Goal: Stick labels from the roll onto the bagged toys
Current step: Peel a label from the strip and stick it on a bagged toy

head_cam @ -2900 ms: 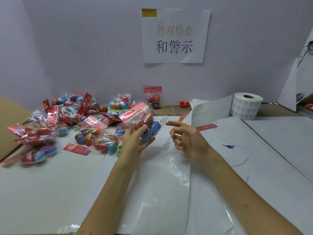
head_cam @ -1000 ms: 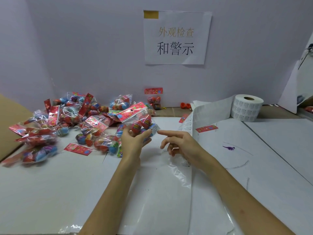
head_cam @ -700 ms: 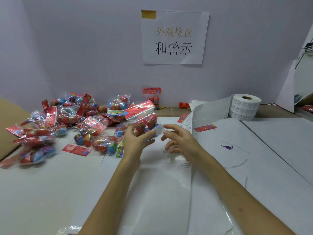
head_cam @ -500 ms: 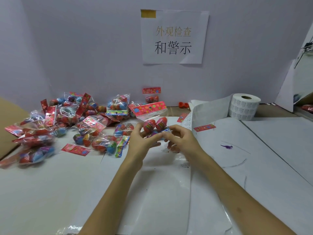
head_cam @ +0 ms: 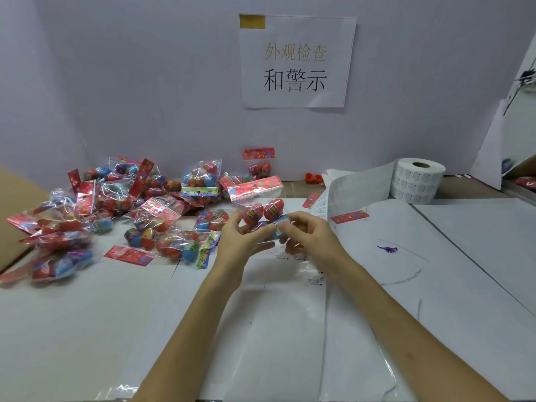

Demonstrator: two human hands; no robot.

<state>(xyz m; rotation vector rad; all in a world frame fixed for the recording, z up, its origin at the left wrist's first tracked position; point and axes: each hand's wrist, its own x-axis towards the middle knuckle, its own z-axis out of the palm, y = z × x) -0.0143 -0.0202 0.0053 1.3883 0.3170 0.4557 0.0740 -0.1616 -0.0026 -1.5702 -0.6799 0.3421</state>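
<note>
Both hands hold one clear bag of red and blue toy eggs (head_cam: 262, 211) with a red header card, upright above the middle of the table. My left hand (head_cam: 242, 239) grips its lower left side. My right hand (head_cam: 309, 235) pinches its lower right side, thumb pressed on the bag; whether a label lies under the thumb is hidden. The white label roll (head_cam: 417, 181) stands at the back right, and its backing strip (head_cam: 348, 187) trails left toward my hands.
A pile of several bagged toys (head_cam: 139, 204) covers the left back of the table (head_cam: 87, 329). Loose red header cards (head_cam: 349, 217) lie near the strip. A paper sign (head_cam: 295, 60) hangs on the back wall. A small purple toy figure (head_cam: 387, 249) lies at right.
My left hand has turned the bag upright, header card on top. My right hand has closed in from the right and now pinches the bag's lower edge.
</note>
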